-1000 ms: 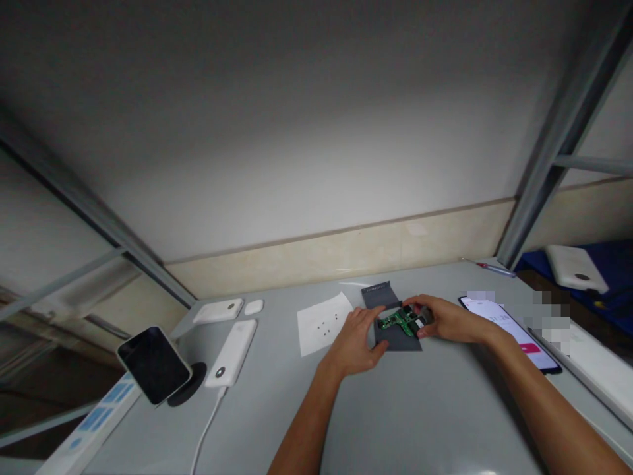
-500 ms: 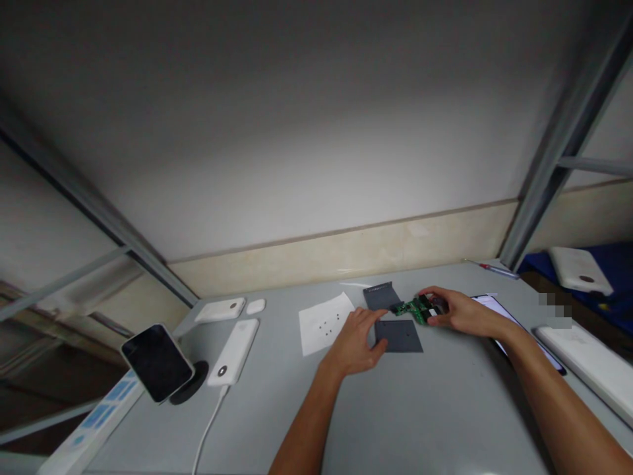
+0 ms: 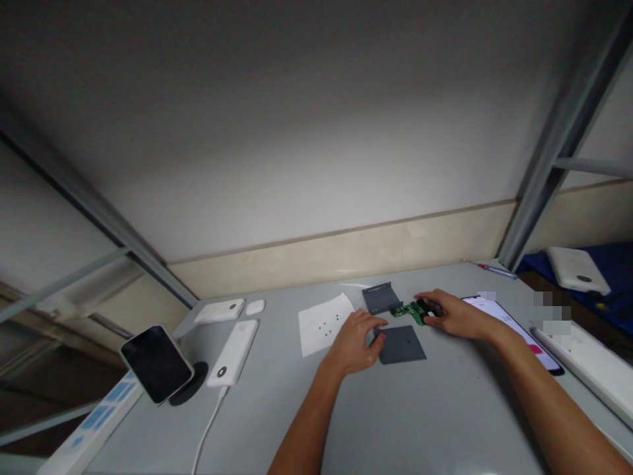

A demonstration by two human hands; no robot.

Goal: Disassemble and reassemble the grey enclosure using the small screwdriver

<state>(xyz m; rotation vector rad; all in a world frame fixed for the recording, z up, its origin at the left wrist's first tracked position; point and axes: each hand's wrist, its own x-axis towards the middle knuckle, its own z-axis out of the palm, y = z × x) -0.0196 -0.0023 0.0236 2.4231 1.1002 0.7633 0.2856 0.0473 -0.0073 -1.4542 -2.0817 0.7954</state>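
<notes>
My right hand [image 3: 449, 313] is closed on the right end of a green circuit board [image 3: 411, 312], covering part of its black components. My left hand [image 3: 360, 340] pinches the left edge of a flat dark grey panel [image 3: 404, 344], thumb and index finger at its upper left corner. Behind them lies a second dark grey panel [image 3: 380, 297] with a row of slots along its far edge. The board's left end overlaps this slotted panel in view; whether they touch I cannot tell.
White paper [image 3: 320, 326] with several small dark screws lies left of my left hand. A phone [image 3: 514, 330] rests under my right forearm. At the back right is a screwdriver [image 3: 497, 270]. White power banks [image 3: 233, 353] and a phone on a stand [image 3: 158, 363] occupy the left.
The nearer grey panel has shifted slightly toward me and turned, with my left thumb now over its edge. The circuit board has moved a little. The phone's screen now shows a red spot.
</notes>
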